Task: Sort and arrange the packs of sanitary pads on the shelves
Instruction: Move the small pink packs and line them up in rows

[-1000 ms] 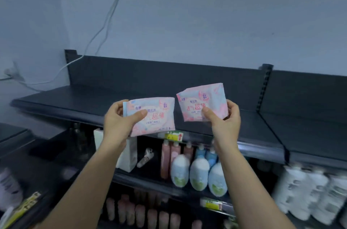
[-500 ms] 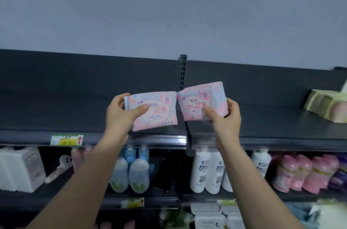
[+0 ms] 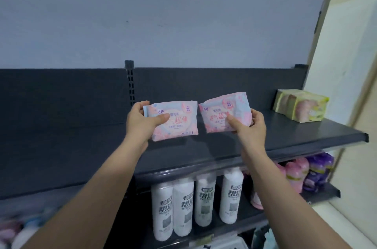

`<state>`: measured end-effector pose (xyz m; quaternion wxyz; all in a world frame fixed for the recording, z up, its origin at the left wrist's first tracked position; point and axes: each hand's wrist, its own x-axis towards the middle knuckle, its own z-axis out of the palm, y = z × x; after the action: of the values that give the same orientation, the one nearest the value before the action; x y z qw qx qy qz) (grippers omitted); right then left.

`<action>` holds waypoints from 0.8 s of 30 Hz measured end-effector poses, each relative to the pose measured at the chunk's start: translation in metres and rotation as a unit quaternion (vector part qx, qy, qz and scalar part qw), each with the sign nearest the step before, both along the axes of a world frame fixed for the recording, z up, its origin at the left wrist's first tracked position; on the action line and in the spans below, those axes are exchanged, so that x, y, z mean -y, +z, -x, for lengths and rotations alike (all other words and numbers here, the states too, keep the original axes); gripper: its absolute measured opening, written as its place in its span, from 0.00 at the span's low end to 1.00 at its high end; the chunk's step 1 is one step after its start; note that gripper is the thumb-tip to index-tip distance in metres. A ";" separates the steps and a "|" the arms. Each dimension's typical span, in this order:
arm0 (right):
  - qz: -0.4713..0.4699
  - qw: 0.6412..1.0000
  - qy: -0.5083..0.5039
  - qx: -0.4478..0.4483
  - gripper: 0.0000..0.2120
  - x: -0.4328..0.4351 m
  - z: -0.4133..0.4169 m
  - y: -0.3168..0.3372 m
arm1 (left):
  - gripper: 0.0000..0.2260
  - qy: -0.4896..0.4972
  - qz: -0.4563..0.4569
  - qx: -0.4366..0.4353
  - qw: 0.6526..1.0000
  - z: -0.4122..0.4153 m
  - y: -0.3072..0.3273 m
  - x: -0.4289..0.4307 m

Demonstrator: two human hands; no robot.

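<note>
Gripping left pack (image 3: 179, 124) in left hand (image 3: 140, 124), pinching right pack (image 3: 216, 115) in right hand (image 3: 251, 132), holding both just apart over shelf (image 3: 295, 136).

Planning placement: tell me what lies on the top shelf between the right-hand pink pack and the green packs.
Nothing: in the head view, only bare dark top shelf stretches between the pink pack held by the right hand and the green packs.

Only the person's arms and hands come into sight. The left arm (image 3: 98, 193) and right arm (image 3: 275, 193) are bare from the wrist as far down as I can see, slim and smooth. The left hand (image 3: 140, 124) and right hand (image 3: 252, 129) are bare too, with the thumbnails cut short.
</note>
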<state>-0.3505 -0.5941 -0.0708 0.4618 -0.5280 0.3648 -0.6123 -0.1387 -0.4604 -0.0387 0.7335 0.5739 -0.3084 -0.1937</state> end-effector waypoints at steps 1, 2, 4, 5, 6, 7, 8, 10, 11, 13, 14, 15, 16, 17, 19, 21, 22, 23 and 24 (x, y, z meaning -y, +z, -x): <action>-0.004 1.000 -0.005 0.001 0.32 0.014 0.006 -0.001 | 0.30 -0.008 -0.005 0.004 1.000 0.004 0.000 0.018; -0.007 1.000 -0.009 0.002 0.32 0.028 0.012 -0.001 | 0.30 -0.015 -0.011 0.007 1.000 0.007 0.001 0.036; -0.010 1.000 -0.020 0.002 0.32 0.058 0.024 -0.001 | 0.31 -0.027 -0.021 0.011 0.999 0.014 0.002 0.072; -0.016 1.000 -0.024 0.003 0.32 0.075 0.030 -0.001 | 0.31 -0.033 -0.025 0.013 0.999 0.017 0.003 0.090; -0.023 0.999 -0.027 0.004 0.32 0.091 0.035 0.000 | 0.31 -0.038 -0.028 0.016 0.999 0.021 0.004 0.107; -0.030 0.999 -0.028 0.005 0.31 0.108 0.041 0.000 | 0.30 -0.042 -0.034 0.019 0.998 0.024 0.006 0.124; -0.034 0.999 -0.029 0.003 0.29 0.125 0.047 0.000 | 0.30 -0.045 -0.040 0.022 0.998 0.028 0.007 0.141; -0.039 0.999 -0.031 0.003 0.27 0.157 0.058 0.000 | 0.29 -0.048 -0.051 0.030 0.997 0.034 0.007 0.173; -0.043 0.999 -0.033 0.004 0.26 0.172 0.064 -0.002 | 0.29 -0.047 -0.057 0.034 0.997 0.037 0.006 0.188; -0.056 0.998 -0.039 0.004 0.25 0.199 0.075 -0.007 | 0.28 -0.046 -0.071 0.043 0.995 0.043 0.003 0.215; -0.062 0.997 -0.040 0.001 0.25 0.212 0.080 -0.010 | 0.27 -0.047 -0.077 0.047 0.995 0.046 0.001 0.227; -0.072 0.997 -0.039 -0.004 0.25 0.225 0.084 -0.013 | 0.27 -0.047 -0.083 0.048 0.994 0.050 0.000 0.237; -0.084 0.996 -0.036 -0.010 0.25 0.238 0.088 -0.017 | 0.28 -0.046 -0.087 0.049 0.994 0.054 -0.002 0.247; -0.095 0.995 -0.032 -0.017 0.25 0.250 0.092 -0.020 | 0.27 -0.044 -0.090 0.050 0.994 0.058 -0.004 0.257; -0.107 0.994 -0.024 -0.030 0.25 0.273 0.100 -0.025 | 0.26 -0.039 -0.100 0.054 0.993 0.067 -0.007 0.275; -0.118 0.992 -0.011 -0.035 0.24 0.296 0.105 -0.029 | 0.26 -0.032 -0.105 0.061 0.992 0.077 -0.010 0.292; -0.123 0.992 0.001 -0.039 0.24 0.306 0.107 -0.029 | 0.26 -0.026 -0.109 0.066 0.991 0.082 -0.012 0.299; -0.127 0.991 0.015 -0.045 0.23 0.316 0.109 -0.029 | 0.27 -0.018 -0.113 0.070 0.991 0.087 -0.014 0.307; -0.128 0.990 0.031 -0.054 0.22 0.325 0.110 -0.028 | 0.27 -0.010 -0.119 0.073 0.990 0.091 -0.016 0.314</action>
<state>-0.4605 -0.9194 -0.0991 0.5234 -0.5082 0.4481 -0.5167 -0.2300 -0.7743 -0.0546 0.6335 0.6664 -0.3420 -0.1938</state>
